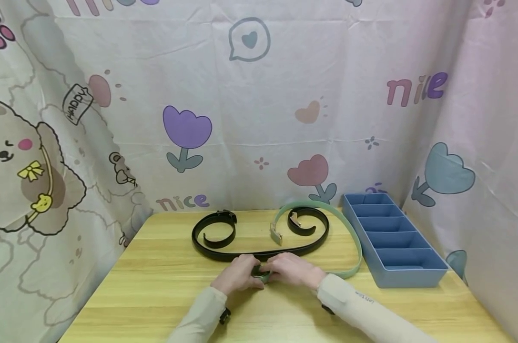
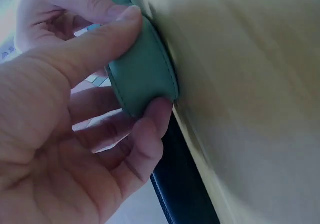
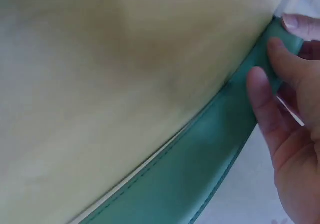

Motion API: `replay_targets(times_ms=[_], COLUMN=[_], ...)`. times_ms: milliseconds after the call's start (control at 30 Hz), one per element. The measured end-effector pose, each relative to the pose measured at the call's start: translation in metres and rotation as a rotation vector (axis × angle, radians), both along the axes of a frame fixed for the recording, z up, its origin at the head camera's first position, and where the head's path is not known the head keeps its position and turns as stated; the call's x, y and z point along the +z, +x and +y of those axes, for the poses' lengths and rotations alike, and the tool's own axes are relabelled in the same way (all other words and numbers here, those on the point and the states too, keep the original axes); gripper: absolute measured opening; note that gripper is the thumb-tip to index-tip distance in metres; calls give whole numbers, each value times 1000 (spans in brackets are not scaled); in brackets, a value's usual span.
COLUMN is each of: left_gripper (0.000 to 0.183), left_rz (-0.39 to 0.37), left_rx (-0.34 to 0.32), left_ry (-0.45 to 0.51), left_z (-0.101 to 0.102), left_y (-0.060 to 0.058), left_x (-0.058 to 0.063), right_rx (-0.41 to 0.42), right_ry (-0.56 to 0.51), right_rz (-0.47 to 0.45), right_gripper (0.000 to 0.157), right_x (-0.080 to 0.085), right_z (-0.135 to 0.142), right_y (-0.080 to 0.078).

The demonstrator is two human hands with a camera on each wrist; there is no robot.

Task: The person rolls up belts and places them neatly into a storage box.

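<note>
A pale green stitched belt [image 1: 358, 247] loops across the right part of the table, its metal-buckle end lying by the black belt. Its other end is rolled into a small coil between the two hands near the middle. My left hand [image 1: 240, 274] holds this coil, thumb and fingers on the rolled green strap [image 2: 145, 69] in the left wrist view. My right hand [image 1: 292, 267] grips the strap beside the coil; in the right wrist view its fingers lie against the green band [image 3: 215, 129]. Just behind both hands lies a black belt [image 1: 211, 253], curled at both ends.
A blue-grey box [image 1: 406, 278] with several compartments in a row stands at the table's right side. The wooden table [image 1: 156, 290] ends at a printed cloth [image 1: 250, 105] that hangs behind and at both sides.
</note>
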State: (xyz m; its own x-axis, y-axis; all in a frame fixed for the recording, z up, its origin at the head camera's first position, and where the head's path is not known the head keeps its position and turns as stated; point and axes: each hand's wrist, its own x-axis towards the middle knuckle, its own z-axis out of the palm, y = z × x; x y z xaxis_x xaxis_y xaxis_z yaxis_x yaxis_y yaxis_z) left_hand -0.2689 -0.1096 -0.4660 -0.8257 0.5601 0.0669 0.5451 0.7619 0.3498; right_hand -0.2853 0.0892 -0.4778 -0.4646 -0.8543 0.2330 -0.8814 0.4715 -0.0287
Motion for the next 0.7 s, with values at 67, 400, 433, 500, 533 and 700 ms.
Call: replay_targets(times_ms=[67, 400, 433, 500, 533, 700], left_gripper=[27, 31, 30, 28, 27, 28], left_rz=[9, 48, 44, 27, 16, 20], left_rx=[-7, 15, 4, -21, -31, -14], left_ry=[-17, 3, 0, -5, -7, -9], left_z=[0, 4, 3, 3, 3, 6], left_y=[0, 0, -1, -2, -2, 0], left_x=[1, 1, 1, 2, 2, 2], right_rx=[-8, -28, -32, -35, -33, 0], right_ry=[-2, -30, -33, -43, -46, -61], right_rz=[-4, -47, -75, -121, -138, -111], right_gripper=[16, 15, 18, 22, 21, 4], right_x=[0, 3, 4, 5, 5, 4], right_z=[0, 0, 2, 6, 7, 5], right_y=[0, 2, 1, 0, -1, -1])
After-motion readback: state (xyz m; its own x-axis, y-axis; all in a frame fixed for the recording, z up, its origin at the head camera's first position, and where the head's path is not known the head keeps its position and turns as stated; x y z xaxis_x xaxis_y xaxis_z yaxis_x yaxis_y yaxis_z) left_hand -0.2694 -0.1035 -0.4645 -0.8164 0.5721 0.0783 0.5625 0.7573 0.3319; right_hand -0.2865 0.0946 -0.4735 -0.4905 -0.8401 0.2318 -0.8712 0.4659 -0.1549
